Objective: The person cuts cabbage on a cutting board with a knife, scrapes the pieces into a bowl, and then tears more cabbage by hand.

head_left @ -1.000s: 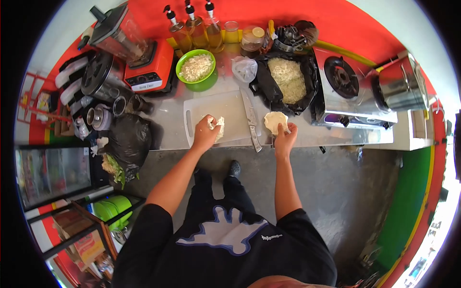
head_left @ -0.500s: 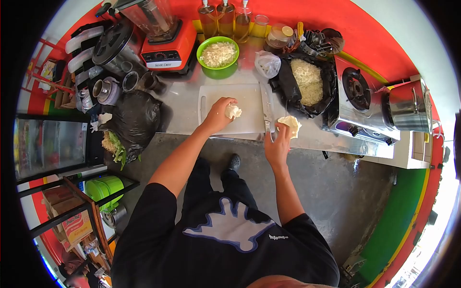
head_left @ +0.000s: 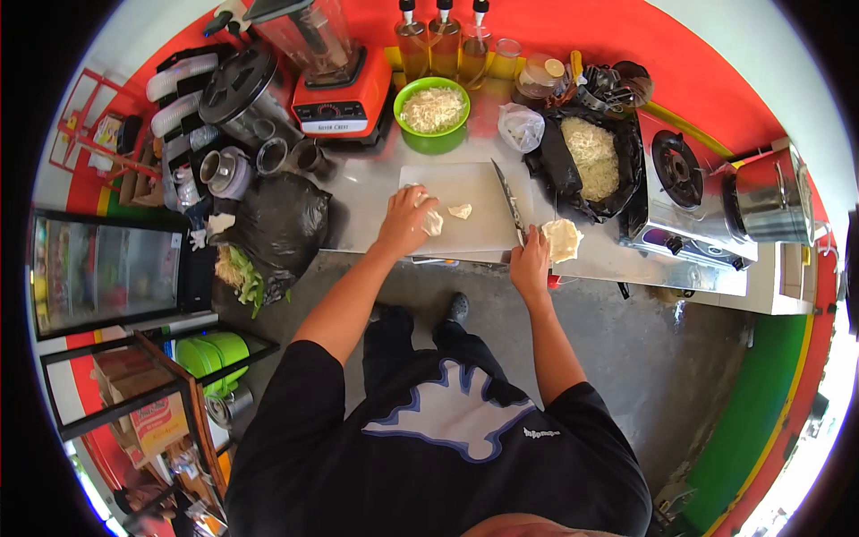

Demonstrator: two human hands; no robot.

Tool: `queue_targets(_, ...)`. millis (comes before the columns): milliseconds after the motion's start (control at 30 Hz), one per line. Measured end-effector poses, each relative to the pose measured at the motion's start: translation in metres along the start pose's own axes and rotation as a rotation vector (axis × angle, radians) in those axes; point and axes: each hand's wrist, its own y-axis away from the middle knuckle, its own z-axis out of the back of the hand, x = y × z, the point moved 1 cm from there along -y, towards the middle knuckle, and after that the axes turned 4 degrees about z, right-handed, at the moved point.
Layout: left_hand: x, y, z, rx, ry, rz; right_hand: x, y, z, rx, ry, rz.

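On the white cutting board [head_left: 488, 234], my left hand [head_left: 404, 222] has its fingers curled round a pale, cream-white chunk [head_left: 433, 222] that looks like cabbage. A small pale piece [head_left: 460, 211] lies on the board just right of that hand. My right hand [head_left: 531, 261] grips the handle of a long kitchen knife [head_left: 509, 199]; its blade points away from me over the board's right side. Right beside this hand, a larger pale cabbage-like piece [head_left: 562, 240] rests on the steel counter.
A green bowl [head_left: 432, 141] of pale shreds stands behind the board, near a red blender [head_left: 335, 115]. A black bag [head_left: 630, 183] with more shreds sits beside the gas stove [head_left: 677, 183]. Another black bag [head_left: 282, 224] lies at the left. Oil bottles [head_left: 444, 49] line the back wall.
My right hand has gone from the larger pale piece to the knife handle, and the knife has turned, tip leaning left. A small piece now shows on the board. The view has shifted slightly.
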Motion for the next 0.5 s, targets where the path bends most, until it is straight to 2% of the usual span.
queue_targets(100, -0.021, 0.001, 0.003, 0.188, -0.025, 0.052, -0.004, -0.002, 0.006, -0.037, -0.143, -0.048)
queue_targets(133, -0.029, 0.001, 0.006, 0.189, -0.021, 0.047, -0.008, -0.001, 0.003, -0.055, -0.17, -0.102)
queue_targets(200, -0.044, 0.002, 0.01, 0.131, -0.123, -0.018, -0.004, -0.001, 0.005, -0.063, -0.192, -0.153)
queue_targets(267, -0.051, -0.001, 0.003, 0.071, -0.109, -0.007, 0.018, -0.005, 0.019, 0.051, -0.28, -0.318)
queue_targets(400, -0.042, -0.017, -0.032, -0.07, -0.023, 0.026, 0.032, 0.001, 0.012, 0.136, -0.296, -0.298)
queue_targets(467, -0.039, -0.026, -0.046, -0.049, -0.009, 0.005, 0.051, 0.0, 0.014, 0.277, -0.424, -0.326)
queue_targets(500, -0.036, -0.027, -0.052, -0.029, 0.005, -0.015, 0.062, -0.001, 0.015, 0.343, -0.512, -0.41)
